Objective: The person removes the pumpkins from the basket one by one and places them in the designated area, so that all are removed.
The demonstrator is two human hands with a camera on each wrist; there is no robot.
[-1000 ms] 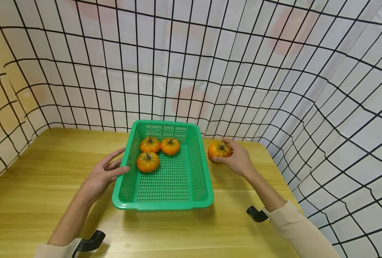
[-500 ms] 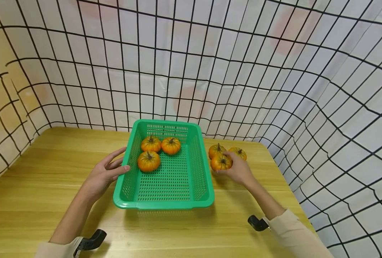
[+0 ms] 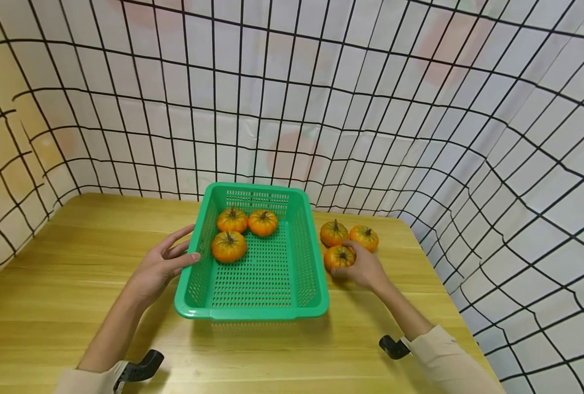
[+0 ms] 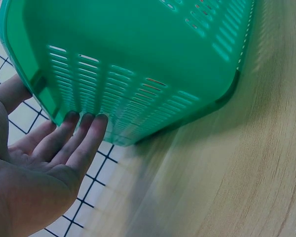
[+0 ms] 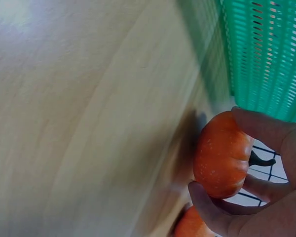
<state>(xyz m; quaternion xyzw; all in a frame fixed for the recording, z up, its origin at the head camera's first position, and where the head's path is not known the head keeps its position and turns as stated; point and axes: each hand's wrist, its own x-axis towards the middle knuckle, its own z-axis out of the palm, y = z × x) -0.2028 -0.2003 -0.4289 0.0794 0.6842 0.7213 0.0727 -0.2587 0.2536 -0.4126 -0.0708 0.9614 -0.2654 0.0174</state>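
A green plastic basket (image 3: 252, 313) with perforated walls stands mid-table in the head view. My left hand (image 3: 160, 269) holds its left side, thumb over the rim and fingertips against the outer wall, as the left wrist view shows (image 4: 39, 168). Right of the basket, my right hand (image 3: 365, 269) holds a small orange pumpkin (image 3: 338, 258) between thumb and fingers. In the right wrist view this pumpkin (image 5: 222, 155) has its stem toward the palm and sits close over the table. Just behind it are two more pumpkins, one on the left (image 3: 333, 234) and one on the right (image 3: 364, 237).
Three similar pumpkins, one of them in front (image 3: 229, 247), lie in the back left part of the basket. The wooden table (image 3: 282, 361) reaches back to a white curtain with a black grid (image 3: 292, 98), which also rises at both sides.
My right hand has brought its pumpkin toward me and lower, from above the two other right-side pumpkins to in front of them, uncovering them. My left hand stays on the basket.
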